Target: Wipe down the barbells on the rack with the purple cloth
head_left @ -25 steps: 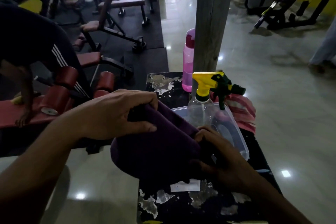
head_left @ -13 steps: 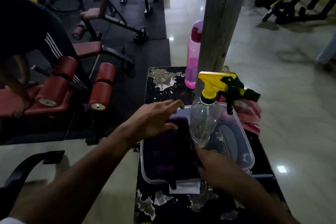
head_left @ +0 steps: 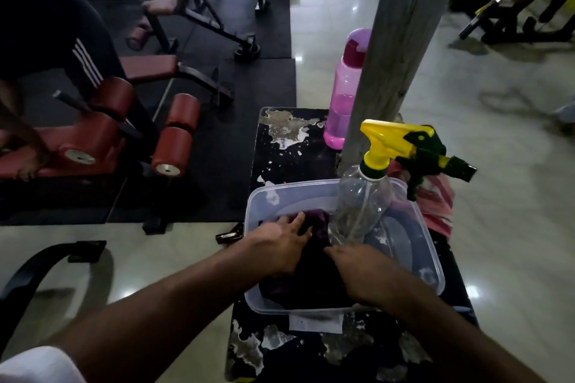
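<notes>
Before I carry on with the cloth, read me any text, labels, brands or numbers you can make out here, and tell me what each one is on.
None can be read.
White paper slip under the near rim of the clear tub: any print too blurred to read.
Spray bottle: no label visible.
Pink water bottle: no lettering visible.
Dark sleeve of the person at left: three white stripes, no words.
</notes>
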